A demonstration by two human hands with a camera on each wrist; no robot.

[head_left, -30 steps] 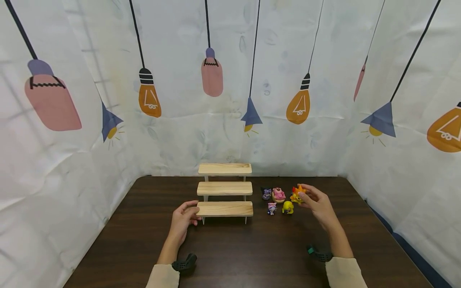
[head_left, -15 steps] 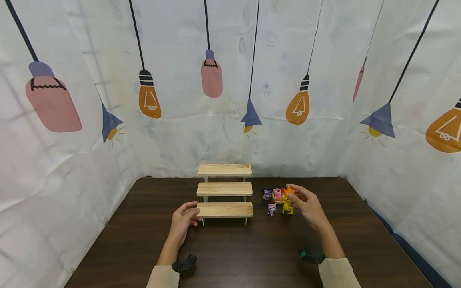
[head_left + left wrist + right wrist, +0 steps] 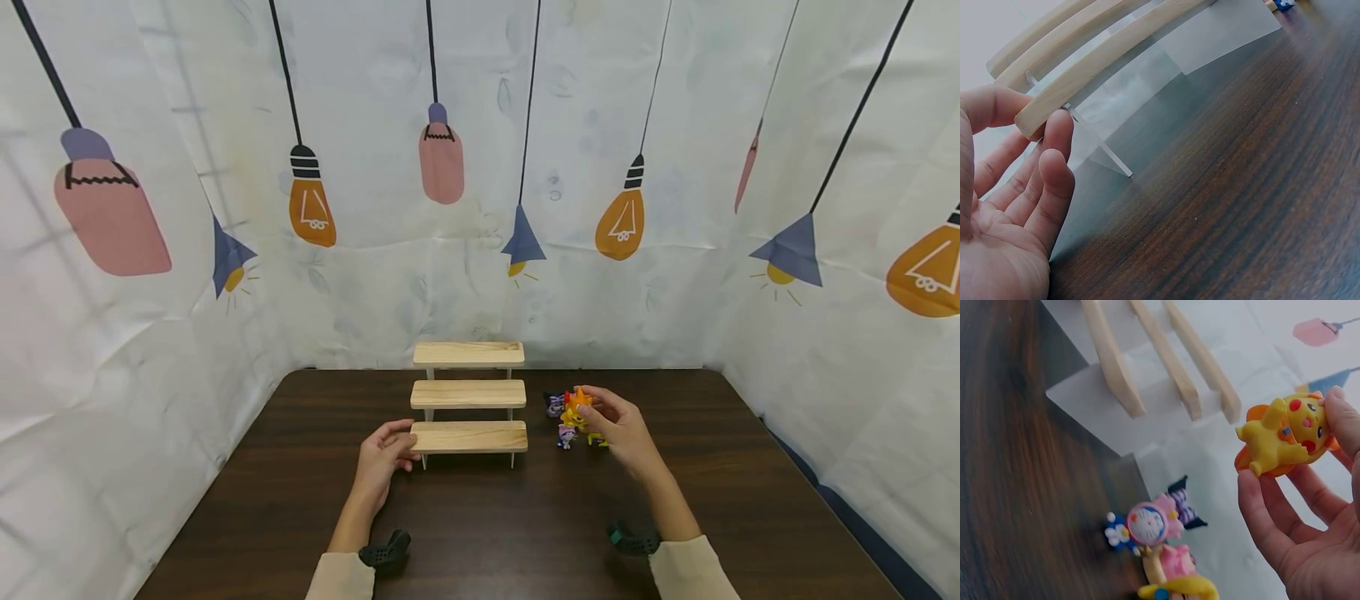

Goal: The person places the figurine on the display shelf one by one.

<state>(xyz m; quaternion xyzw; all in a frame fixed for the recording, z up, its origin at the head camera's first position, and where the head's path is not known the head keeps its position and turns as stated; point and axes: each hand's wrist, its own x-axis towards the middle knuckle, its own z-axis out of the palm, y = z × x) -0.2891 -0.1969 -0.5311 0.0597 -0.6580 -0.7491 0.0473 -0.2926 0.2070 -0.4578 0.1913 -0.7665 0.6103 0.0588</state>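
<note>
Yellow figurine shifted left in right hand, apparently aloft

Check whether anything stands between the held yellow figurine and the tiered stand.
Low on the table, the purple figurine and pink-hooded figurine do; above them, the way from the yellow figurine to the tiered stand looks clear.

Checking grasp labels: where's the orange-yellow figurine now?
Head view: the orange-yellow figurine is pinched in the right hand, right of the three-tier stand, partly hiding the other figurines.
</note>
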